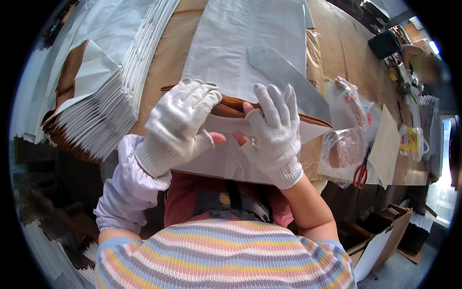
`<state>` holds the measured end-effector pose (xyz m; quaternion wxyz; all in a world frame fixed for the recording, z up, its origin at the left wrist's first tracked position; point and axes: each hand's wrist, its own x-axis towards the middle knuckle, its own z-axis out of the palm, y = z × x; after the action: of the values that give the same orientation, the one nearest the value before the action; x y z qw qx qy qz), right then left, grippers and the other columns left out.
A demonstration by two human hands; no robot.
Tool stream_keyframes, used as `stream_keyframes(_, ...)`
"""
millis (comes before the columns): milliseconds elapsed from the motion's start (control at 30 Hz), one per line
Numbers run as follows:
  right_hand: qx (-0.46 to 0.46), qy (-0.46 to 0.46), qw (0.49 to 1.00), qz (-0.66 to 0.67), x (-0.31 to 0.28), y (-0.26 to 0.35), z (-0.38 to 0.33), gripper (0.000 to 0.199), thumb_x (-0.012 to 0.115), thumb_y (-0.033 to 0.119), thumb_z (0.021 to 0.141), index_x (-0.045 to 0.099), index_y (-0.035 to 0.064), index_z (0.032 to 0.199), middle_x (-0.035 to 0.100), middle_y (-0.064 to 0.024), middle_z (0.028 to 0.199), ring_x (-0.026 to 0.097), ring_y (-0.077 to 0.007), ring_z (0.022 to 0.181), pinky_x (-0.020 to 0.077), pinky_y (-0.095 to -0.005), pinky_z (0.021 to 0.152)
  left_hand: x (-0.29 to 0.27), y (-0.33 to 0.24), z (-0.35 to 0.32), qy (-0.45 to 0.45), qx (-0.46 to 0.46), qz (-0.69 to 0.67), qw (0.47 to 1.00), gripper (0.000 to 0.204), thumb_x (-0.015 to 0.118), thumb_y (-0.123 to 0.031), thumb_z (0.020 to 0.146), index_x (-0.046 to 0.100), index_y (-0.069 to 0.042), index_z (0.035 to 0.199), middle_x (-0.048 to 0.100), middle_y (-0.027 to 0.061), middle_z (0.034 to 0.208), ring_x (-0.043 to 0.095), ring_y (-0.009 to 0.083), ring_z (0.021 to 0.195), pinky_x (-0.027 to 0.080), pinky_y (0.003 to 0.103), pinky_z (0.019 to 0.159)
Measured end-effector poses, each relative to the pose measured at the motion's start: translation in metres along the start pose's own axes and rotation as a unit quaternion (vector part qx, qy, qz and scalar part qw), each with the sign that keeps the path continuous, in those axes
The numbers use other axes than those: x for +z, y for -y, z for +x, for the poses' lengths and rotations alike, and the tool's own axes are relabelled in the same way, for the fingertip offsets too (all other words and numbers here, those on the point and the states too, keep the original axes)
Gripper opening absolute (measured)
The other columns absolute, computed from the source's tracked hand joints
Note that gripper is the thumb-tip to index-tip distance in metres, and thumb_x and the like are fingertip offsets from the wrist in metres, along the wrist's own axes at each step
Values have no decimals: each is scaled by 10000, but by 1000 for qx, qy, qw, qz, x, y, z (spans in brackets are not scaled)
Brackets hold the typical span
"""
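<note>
A large white paper sack lies in front of me, its near end opened to show a brown paper lining. The near flap of the sack is folded toward me. My left hand, in a white knit glove with a bare thumb tip, lies over the left part of the brown edge, fingers stretched out. My right hand, gloved alike with bare thumb and forefinger tips, rests at the right part of that edge, fingers spread. A flat grey plate with angled corners lies on the sack beyond my right hand.
A fanned stack of white sacks lies at left. At right are red-handled scissors, clear plastic bags and a beige sheet on the brown-covered table. A cardboard box stands lower right; another person is far right.
</note>
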<state>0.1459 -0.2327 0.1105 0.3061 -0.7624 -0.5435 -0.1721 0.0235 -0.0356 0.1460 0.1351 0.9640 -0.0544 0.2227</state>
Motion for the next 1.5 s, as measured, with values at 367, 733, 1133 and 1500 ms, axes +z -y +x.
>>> stream_keyframes(367,-47,71,981,176,-55,17,-41,367,734,367,857,682,28,988,685,-153,1186,660,-362,1106,468,-488,1119,68,10,54,5,79,442,894,197,677,-115,749,600,-112,932,557,70,866,585,255,887,509,449,953)
stream_keyframes(733,352,-128,756,537,11,-81,-173,888,303,708,1050,549,-42,1457,518,-173,1549,443,-313,1463,259,-426,1244,105,-71,-53,213,64,-33,974,501,662,-264,904,627,-29,1345,643,238,1297,686,392,1015,582,483,801)
stream_keyframes(1133,201,84,956,196,9,-92,-133,693,675,361,927,504,-32,1470,495,-226,1546,479,-344,1435,294,-482,1246,178,-65,16,423,81,93,898,622,484,-364,1009,470,-24,1530,472,166,1563,438,331,1406,305,485,1140)
stream_keyframes(1500,116,110,986,-52,29,-72,-118,648,751,300,795,614,-50,1323,534,-246,1490,476,-430,1400,262,-578,1247,172,-10,56,339,-159,206,904,678,475,-391,1042,319,-91,1629,300,93,1705,253,270,1577,167,433,1296)
